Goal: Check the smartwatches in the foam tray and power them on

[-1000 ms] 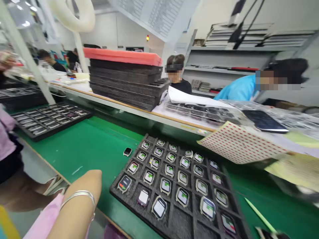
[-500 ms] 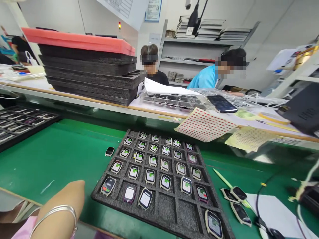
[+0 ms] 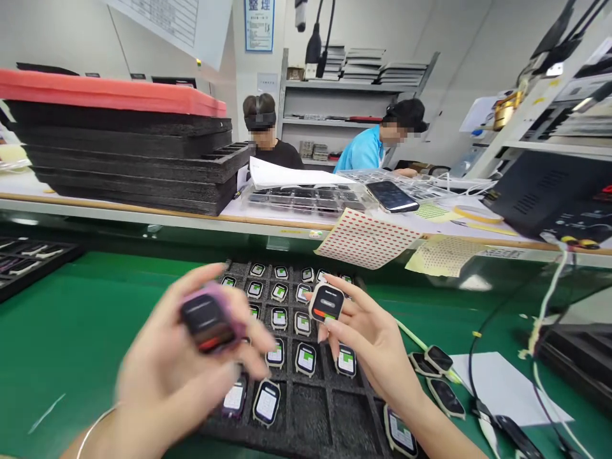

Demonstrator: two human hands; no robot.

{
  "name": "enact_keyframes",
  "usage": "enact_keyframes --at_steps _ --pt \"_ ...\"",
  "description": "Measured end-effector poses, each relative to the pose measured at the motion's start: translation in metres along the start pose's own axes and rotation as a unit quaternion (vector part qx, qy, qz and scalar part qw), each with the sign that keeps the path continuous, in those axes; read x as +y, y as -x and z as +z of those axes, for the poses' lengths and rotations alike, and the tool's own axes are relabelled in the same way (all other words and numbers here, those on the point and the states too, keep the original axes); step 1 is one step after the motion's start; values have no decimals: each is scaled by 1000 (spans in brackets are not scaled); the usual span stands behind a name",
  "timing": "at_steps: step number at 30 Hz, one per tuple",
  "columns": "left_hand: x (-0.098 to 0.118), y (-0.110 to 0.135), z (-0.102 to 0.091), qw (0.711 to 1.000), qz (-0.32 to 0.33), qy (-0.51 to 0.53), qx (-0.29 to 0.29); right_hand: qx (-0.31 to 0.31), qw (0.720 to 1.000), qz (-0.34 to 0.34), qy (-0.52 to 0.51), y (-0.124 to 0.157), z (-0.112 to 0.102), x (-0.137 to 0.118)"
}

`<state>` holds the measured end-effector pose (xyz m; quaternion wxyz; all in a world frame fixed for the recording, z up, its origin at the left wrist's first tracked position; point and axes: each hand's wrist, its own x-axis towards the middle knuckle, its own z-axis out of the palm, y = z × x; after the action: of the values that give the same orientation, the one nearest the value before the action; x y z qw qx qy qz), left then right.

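Above the green mat [image 3: 62, 338], left hand [image 3: 176, 376] clenches a purple smartwatch [image 3: 208, 322], right hand [image 3: 370, 347] pinches a cream one [image 3: 326, 303]

Smartwatches [image 3: 305, 359] in foam tray [image 3: 310, 411]

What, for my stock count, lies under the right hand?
The right hand hovers over a black foam tray holding square smartwatches; compartments directly beneath the palm are hidden, so their contents cannot be seen.

Mat [image 3: 86, 331]: green
Tray [image 3: 310, 421]: black
Left watch [image 3: 208, 322]: pink and black
Right watch [image 3: 326, 302]: black with a red stripe
Sheet [image 3: 366, 239]: white with red dots
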<state>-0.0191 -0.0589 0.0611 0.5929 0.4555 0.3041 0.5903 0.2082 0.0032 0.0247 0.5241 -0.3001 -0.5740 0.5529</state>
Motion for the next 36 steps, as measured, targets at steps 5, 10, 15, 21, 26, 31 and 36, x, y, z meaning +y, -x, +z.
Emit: enact_keyframes --at_steps 5,10,15,21,26,31,36 --pt "-37 -45 8 987 -148 26 -58 8 1000 17 8 -1 -4 3" --pt "-59 -51 4 982 -161 35 -96 24 999 12 25 -4 -6 8" --pt "-63 -48 1 983 -127 39 -130 58 997 11 56 -5 -7 11" --pt "-60 -52 3 987 -121 23 -107 17 999 5 39 0 -7 8" --pt "-61 -54 0 990 -101 18 -93 -36 999 8 12 3 -6 4" --pt "-61 -53 -4 990 -73 30 -116 -45 999 0 13 2 -7 8" --pt "-58 -53 -2 992 -68 -3 -103 -46 999 5 10 3 -7 9"
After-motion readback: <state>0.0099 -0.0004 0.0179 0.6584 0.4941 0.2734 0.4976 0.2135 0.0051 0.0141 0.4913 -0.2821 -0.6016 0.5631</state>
